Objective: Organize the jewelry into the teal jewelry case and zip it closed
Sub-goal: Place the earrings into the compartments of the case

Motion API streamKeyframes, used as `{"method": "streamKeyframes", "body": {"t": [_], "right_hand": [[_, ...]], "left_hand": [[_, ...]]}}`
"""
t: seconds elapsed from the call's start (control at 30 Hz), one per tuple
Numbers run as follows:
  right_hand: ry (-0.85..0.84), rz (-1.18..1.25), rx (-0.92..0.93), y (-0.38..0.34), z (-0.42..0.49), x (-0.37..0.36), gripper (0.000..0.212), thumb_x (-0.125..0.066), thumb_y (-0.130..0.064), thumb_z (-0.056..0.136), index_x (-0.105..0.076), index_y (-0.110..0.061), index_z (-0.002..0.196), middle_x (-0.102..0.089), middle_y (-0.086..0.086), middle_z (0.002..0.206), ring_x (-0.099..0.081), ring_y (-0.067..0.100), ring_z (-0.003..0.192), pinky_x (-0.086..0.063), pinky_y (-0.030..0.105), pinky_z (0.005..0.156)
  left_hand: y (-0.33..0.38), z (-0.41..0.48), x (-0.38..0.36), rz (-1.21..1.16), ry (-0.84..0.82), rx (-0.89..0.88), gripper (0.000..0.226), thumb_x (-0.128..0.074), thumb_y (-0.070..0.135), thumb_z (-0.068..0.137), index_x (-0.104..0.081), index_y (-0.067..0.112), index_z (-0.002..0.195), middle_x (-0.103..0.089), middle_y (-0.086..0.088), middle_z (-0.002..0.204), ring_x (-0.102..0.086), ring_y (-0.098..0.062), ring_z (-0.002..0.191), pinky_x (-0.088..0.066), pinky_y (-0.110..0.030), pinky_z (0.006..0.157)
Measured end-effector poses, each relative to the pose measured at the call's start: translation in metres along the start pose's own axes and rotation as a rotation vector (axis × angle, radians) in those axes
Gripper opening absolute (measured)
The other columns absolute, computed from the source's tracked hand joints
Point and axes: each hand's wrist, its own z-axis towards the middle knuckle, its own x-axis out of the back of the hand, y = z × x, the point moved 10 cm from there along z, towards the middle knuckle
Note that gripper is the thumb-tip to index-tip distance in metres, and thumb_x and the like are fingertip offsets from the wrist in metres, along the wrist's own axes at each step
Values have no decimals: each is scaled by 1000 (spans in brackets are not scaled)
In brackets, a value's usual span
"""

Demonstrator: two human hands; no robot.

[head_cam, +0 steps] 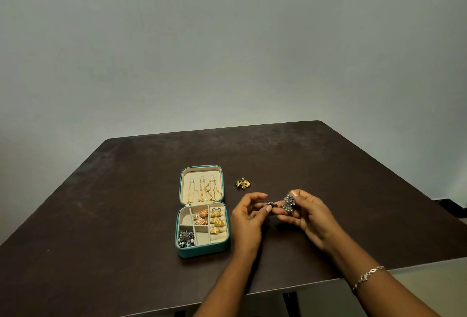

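Jewelry case lies open on the table, left of both hands, where the left hand pinches a small dark earring and the right hand grips a silver jhumka, either liable to slip and roll away.

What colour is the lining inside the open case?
Cream or beige lining, inside a teal case; seen in the head view.
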Motion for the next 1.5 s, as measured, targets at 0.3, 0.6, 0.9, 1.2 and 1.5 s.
{"method": "streamKeyframes", "body": {"t": [0.3,0.6,0.9,1.2,1.5], "right_hand": [[-46,-168,16,4,3,-4,18,-42,-14,94,-51,-12,79,-53,3,73,-50,10,64,-42,16,50],[-84,-354,72,4,2,-15,19,-46,-11,93,-54,-9,77,-51,6,67,-41,10,52,-36,17,45],[-120,-339,182,-1,-1,-14,12,-51,1,88,-60,-5,92,-62,3,75,-57,8,64,-44,18,50],[-69,-196,152,0,2,-5,16,-51,11,82,-62,3,91,-68,11,76,-65,15,60,-51,19,50],[-35,-168,152,-2,-3,-1,29,-43,18,82,-63,4,99,-69,15,85,-69,19,74,-57,25,62]], "left_hand": [[11,-4,-6,193,-36,-113,24,-62,6,83,-70,27,87,-70,-2,93,-62,-6,81,-48,-20,70],[9,-5,-7,250,-34,-103,12,-70,14,77,-68,25,72,-69,-1,76,-63,-9,73,-48,-18,65],[6,-3,-1,242,4,-71,18,-67,10,81,-66,24,69,-68,-1,71,-62,-9,69,-49,-26,65],[6,-2,-2,220,-17,-64,20,-62,3,82,-67,21,85,-69,-2,86,-63,-9,80,-52,-21,69],[13,-7,-6,216,-28,12,27,-61,-5,80,-62,22,81,-62,-14,80,-57,-13,67,-52,-19,54]]}}
